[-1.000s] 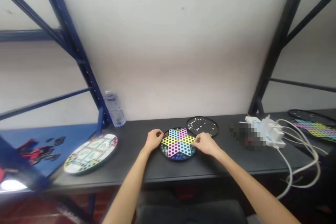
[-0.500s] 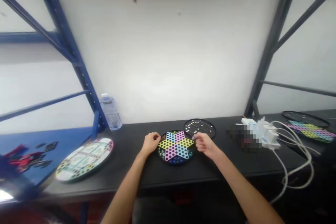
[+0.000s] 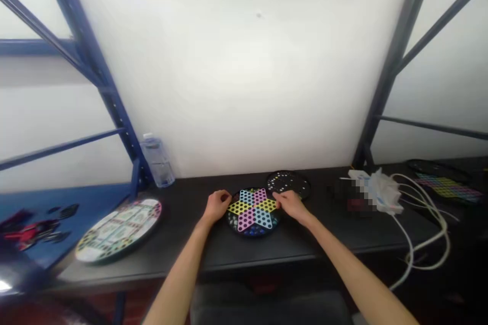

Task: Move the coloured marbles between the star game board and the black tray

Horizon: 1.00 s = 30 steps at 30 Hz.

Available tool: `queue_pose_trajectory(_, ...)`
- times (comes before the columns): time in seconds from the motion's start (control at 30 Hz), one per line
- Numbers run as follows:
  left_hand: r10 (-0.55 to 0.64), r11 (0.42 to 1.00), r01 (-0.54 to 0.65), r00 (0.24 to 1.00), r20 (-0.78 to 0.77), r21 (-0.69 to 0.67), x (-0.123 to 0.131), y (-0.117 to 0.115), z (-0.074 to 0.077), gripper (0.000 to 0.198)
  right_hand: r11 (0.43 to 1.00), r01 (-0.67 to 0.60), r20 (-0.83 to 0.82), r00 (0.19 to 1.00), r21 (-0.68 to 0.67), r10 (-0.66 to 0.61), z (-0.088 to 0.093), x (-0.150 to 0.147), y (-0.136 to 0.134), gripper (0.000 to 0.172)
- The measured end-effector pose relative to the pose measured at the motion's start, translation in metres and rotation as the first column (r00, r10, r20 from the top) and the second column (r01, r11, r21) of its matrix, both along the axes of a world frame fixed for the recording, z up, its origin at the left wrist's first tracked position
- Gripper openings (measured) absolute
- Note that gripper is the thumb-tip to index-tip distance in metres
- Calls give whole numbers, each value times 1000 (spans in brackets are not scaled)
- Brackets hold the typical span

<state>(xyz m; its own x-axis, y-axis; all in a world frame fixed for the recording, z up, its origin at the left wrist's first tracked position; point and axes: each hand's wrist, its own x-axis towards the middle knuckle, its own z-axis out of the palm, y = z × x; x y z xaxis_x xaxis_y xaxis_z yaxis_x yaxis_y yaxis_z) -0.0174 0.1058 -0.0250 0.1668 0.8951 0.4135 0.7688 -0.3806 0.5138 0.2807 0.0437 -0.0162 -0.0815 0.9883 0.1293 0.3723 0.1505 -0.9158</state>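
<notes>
Chinese checkers board lying flat on the dark bench, just in front of a black round board, within easy reach of both sides; left hand curled at its rim, right hand over its yellow arm, both grips half-closed, anything held impossible to tell.

Chinese checkers board on bench; round board behind it, second round board to its left.
</notes>
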Motion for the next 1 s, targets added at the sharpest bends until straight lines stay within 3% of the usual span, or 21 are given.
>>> queue_pose_trajectory(0.1,-6,1000,6,1000,-1,14,-1,1,-2,18,982,-106,365,930,156,42,7,1,-14,36)
queue_pose_trajectory(0.23,-9,1000,9,1000,2,9,-1,2,-3,19,985,-112,584,812,131,15,14,-3,-27,28)
queue_pose_trajectory(0.4,-14,1000,14,1000,-3,12,-2,3,-4,18,997,-18,630,776,77,-34,12,-16,-29,17)
queue_pose_trajectory(0.63,-13,1000,13,1000,-5,19,-2,4,-5,18,998,29,554,831,48,-51,2,-21,-28,17)
queue_pose_trajectory(0.7,-17,1000,17,1000,-4,15,-2,3,-5,18,1000,3,418,908,-3,-1,2,-16,-26,18)
queue_pose_trajectory(0.8,-18,1000,18,1000,-3,3,-2,3,-5,19,981,-110,-41,994,-161,105,2,-5,-18,15)
queue_pose_trajectory(0.83,-19,1000,19,1000,0,3,-2,3,-5,19,962,-177,-233,964,-206,127,1,-1,-15,17)
queue_pose_trajectory(0.9,-17,1000,17,1000,4,10,-1,3,-6,19,928,-297,-570,813,-227,120,-2,6,-6,20)
queue_pose_trajectory(1.0,-11,1000,11,1000,3,17,-1,3,-7,18,913,-354,-833,552,-202,30,-8,14,9,15)
